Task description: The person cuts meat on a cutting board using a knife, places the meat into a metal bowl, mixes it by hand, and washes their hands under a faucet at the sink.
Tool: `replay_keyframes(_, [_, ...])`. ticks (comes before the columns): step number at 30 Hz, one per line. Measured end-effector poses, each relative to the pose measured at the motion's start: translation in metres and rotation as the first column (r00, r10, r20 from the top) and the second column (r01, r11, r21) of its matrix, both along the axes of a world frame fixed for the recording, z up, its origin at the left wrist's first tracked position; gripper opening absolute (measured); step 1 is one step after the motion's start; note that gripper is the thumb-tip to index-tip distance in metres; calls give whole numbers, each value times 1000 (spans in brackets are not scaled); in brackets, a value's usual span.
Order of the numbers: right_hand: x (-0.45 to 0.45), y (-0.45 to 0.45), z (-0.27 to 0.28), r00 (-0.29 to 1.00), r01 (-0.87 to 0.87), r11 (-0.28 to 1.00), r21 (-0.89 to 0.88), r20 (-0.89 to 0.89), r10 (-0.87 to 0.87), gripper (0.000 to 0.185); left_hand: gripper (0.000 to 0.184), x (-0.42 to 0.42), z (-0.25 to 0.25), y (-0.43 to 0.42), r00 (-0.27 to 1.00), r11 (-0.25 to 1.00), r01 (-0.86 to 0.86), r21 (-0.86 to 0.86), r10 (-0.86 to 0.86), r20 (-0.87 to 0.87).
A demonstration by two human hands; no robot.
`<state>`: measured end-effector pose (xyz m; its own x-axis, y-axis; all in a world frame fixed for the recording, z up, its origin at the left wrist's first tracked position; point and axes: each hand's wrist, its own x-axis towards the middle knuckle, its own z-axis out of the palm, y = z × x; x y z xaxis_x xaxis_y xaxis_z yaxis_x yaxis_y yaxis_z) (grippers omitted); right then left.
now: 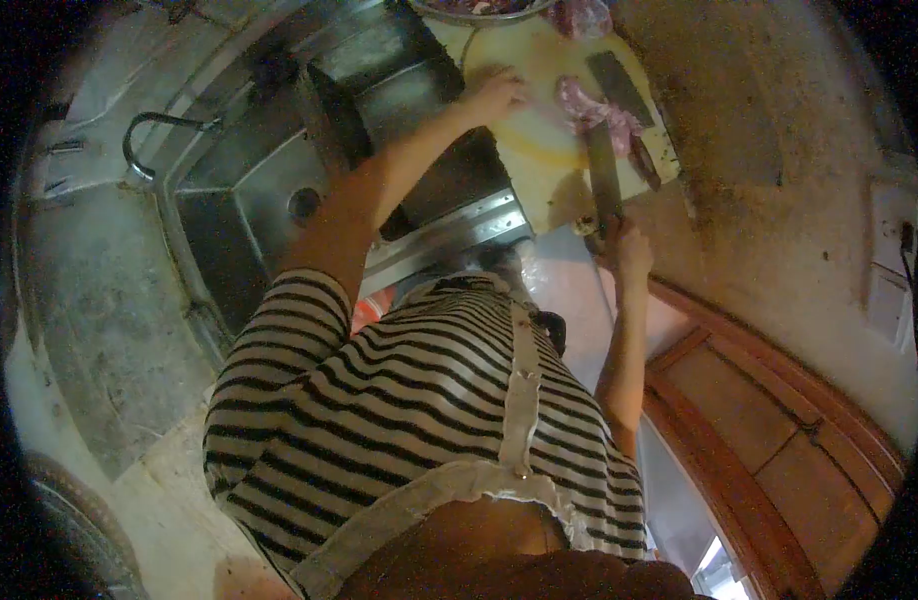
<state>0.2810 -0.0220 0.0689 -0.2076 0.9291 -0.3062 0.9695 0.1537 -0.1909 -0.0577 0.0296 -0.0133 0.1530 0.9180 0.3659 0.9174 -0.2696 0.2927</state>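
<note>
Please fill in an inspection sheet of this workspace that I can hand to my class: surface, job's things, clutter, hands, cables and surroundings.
Surface: pale yellowish board, with a darker yellow streak across it.
Job's things: pink meat on the board; held knife, its blade reaching toward the meat; second blade lying beside the meat.
Clutter: bowl and pinkish lump at the far edge, both cut off by the frame.
Hands: right grips the knife handle; left is at the board, nothing visible in it.
Cables: dark cord at the wall socket.
Surroundings: metal sink, tap, brown woodwork.
</note>
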Motion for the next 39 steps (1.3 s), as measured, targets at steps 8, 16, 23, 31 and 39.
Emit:
replay_keyframes(8, [-2,3,-4,998,34,999,-24,45,-33,43,22,19,4,-15,989,992,119,-41,-122,-84])
replay_keyframes(16, [14,3,14,946,109,987,-115,-294,-139,38,29,41,20,-51,994,996,75,55,-70,-88])
replay_keyframes(23, [-6,-11,35,998,-16,1000,24,-58,17,34,32,76,13,-41,997,997,77,10,-76,-27])
replay_keyframes(31, [-22,-11,36,995,-11,998,63,104,4,38,29,76,-4,-47,1000,997,-2,71,1,6])
replay_keyframes(39, [-24,-7,18,987,-71,997,-33,139,75,37,24,75,-8,-38,997,975,-19,221,2,75])
